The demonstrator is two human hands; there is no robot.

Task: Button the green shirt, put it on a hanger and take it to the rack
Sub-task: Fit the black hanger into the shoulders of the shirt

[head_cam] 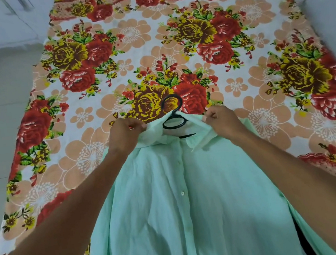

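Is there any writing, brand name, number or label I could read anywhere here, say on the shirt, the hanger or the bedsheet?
None: no readable text anywhere in the view.
Green shirt: plain fabric with buttons; no tag or label shows at the collar.
Black hanger: no visible marking.
Floral bedsheet: only a flower pattern, no words.
The left hand and right hand grip the collar and may hide a tag.

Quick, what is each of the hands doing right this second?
Left hand: closed, pinching the collar of the green shirt.
Right hand: closed, pinching the collar's other side, by the black hanger.
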